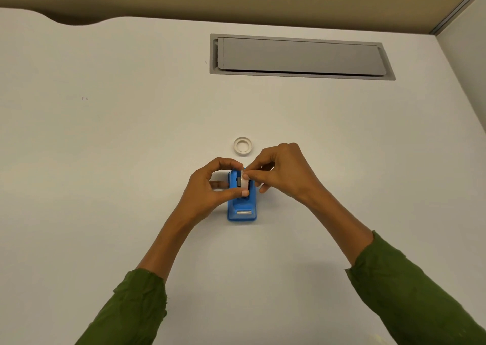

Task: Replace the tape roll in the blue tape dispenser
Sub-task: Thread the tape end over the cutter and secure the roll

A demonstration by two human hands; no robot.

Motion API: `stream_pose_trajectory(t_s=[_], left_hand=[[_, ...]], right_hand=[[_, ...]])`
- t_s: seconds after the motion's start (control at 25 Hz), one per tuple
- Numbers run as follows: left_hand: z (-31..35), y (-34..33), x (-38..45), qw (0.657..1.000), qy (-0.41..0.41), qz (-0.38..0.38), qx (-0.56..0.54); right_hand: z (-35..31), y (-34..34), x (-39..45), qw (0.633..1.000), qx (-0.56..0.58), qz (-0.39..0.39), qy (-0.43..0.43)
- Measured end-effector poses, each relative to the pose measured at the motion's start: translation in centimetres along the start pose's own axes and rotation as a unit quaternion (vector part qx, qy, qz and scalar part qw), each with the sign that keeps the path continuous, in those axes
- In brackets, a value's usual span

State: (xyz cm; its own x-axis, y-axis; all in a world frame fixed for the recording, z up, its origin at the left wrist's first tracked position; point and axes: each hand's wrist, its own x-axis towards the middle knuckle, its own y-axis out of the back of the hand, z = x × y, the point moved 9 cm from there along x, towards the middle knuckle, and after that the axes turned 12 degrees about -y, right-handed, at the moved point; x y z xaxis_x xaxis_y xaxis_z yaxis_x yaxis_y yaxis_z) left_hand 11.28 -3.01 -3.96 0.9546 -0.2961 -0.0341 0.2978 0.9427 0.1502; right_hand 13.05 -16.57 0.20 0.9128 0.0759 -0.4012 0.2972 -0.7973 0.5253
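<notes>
The blue tape dispenser (242,209) stands on the white desk, its metal cutter facing me. A white tape roll (245,182) sits upright in its cradle, partly hidden by fingers. My left hand (210,187) curls around the dispenser's left side, forefinger over the top and thumb across the front of the roll. My right hand (281,171) pinches the roll's top edge from the right. A second, thin white ring (242,146), seemingly a used core, lies flat on the desk just behind the dispenser.
A grey cable-tray flap (299,55) is set into the white desk (105,160) at the back right. A partition wall edges the desk on the far right. Green sleeves cover both forearms.
</notes>
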Motion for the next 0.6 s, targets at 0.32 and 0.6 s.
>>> stream_pose_trajectory(t_s=[0.32,0.6], left_hand=[[0.3,0.0,0.1,1.0,-0.004,0.018,0.014],[0.4,-0.1,0.2,1.0,-0.008,0.009,0.021]], right_hand=[[1.0,-0.2,0.8,0.999,0.008,0.013,-0.033],[0.6,-0.6,0.5,0.999,0.026,-0.017,-0.027]])
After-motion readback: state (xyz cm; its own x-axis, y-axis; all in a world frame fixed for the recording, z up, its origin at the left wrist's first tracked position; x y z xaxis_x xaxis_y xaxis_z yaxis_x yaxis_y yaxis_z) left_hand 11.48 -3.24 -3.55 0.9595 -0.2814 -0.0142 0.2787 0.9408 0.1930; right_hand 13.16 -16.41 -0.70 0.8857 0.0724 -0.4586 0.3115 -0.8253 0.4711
